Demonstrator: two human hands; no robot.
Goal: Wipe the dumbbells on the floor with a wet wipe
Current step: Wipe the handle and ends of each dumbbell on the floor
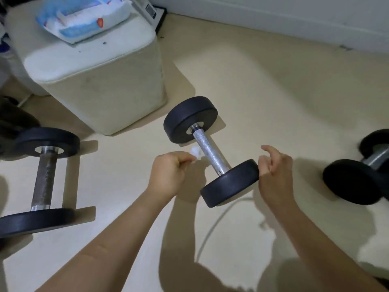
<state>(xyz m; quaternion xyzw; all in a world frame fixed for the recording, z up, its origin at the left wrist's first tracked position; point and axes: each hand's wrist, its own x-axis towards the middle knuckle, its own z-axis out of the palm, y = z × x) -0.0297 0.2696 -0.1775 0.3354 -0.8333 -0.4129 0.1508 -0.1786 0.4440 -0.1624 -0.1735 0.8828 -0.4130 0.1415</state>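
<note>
**Wipe in hand beside the middle dumbbell**

Head view: on the cream floor (pixel 273 91), centre, middle dumbbell (pixel 210 151) lying slantwise, a black disc at each end. Just left of its chrome handle, left hand (pixel 168 172) with fingers curled tight round a small white wet wipe (pixel 194 150). At the near disc's rim, right hand (pixel 275 175), fingers loosely bent and holding nothing, forefinger lifted. Well apart to either side, left dumbbell (pixel 45 180) and right dumbbell (pixel 355 178). Farther back, wipe pack (pixel 82 20) atop a cream padded stool (pixel 101 81).
</note>
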